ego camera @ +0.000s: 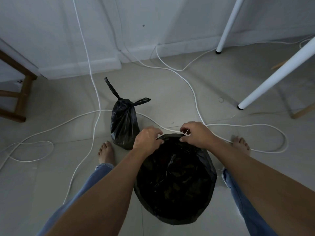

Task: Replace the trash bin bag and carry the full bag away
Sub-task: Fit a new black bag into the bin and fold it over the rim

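Note:
A tied, full black trash bag point(124, 122) stands upright on the floor, its two knotted ears sticking up. Right of it, between my feet, sits the trash bin lined with a fresh black bag point(175, 181); the liner covers the whole rim and hides the bin itself. My left hand point(147, 138) and my right hand point(196, 133) both pinch the liner's far edge at the rim, fingers curled on the plastic, a short gap between them.
White cables point(95, 103) loop across the tiled floor around the bags and my bare feet. White table legs point(276, 75) stand at the right, a wooden stool point(22, 97) at the left, and the white wall with skirting board behind.

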